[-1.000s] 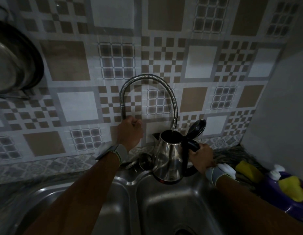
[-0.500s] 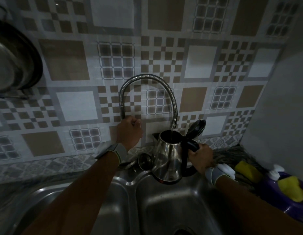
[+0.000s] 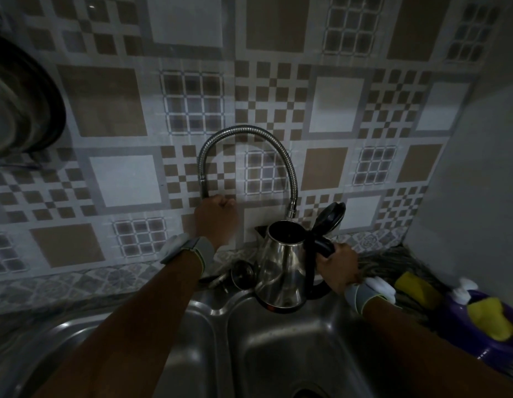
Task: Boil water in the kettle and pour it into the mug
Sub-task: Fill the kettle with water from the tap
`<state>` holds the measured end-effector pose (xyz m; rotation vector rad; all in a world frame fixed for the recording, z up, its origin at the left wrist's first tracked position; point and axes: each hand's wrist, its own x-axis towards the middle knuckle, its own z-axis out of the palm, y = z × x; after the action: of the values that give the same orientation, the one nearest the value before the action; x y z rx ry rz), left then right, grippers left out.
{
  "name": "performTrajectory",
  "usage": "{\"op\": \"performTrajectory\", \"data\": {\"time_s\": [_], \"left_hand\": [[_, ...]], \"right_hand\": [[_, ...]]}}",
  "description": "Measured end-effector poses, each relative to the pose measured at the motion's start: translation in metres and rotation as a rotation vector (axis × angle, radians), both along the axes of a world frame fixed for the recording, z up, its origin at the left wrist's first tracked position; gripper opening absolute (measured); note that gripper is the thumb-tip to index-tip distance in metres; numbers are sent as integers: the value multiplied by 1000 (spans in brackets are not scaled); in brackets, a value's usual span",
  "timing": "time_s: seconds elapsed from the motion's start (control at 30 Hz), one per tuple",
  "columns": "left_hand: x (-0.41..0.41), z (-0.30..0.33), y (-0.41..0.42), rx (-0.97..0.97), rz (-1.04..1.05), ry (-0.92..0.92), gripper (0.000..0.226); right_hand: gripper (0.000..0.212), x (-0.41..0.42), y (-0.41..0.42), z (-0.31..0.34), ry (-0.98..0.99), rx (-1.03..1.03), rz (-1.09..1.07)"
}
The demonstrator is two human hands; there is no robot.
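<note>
A steel kettle (image 3: 281,268) with a black handle is held over the right sink basin, its black lid (image 3: 329,216) flipped open. My right hand (image 3: 337,264) grips the kettle's handle. The flexible metal tap (image 3: 246,133) arches over, and its nozzle ends just above the kettle's open mouth. My left hand (image 3: 216,219) is curled at the foot of the tap, hiding the tap handle. No mug is in view.
A double steel sink (image 3: 209,326) fills the foreground. A small metal strainer (image 3: 243,274) lies behind the kettle. Yellow sponges (image 3: 416,288) and a purple bottle (image 3: 479,320) stand at right, beside a grey wall. Dark pans (image 3: 22,104) hang at left.
</note>
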<state>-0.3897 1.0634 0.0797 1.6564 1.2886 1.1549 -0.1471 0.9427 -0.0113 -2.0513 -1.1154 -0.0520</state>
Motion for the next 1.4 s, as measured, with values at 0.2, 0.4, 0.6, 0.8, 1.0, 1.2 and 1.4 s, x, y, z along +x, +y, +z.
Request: {"op": "performTrajectory", "data": {"time_s": [0.2,0.4,0.6,0.8,1.0,1.2,1.4], "left_hand": [[4,-3,7,-19,23,0,29],[3,3,5,19,-2,43,35],[2,11,-3,54,9,167,38],[5,13,1,57,5,136,34],[2,18,-1,-18,-4,82,35],[0,25,-15,-117,53,-46,29],[-9,22,-30,-71,87,-46,29]], "right_hand": [[22,0,1,2,14,-3,8],[20,2,1,3,13,-1,31],[18,5,3,2,15,15,44],[16,8,4,-1,-7,25,49],[17,7,2,1,6,0,51],[13,2,-5,0,42,40,41],[14,-3,-11,2,58,57,44]]}}
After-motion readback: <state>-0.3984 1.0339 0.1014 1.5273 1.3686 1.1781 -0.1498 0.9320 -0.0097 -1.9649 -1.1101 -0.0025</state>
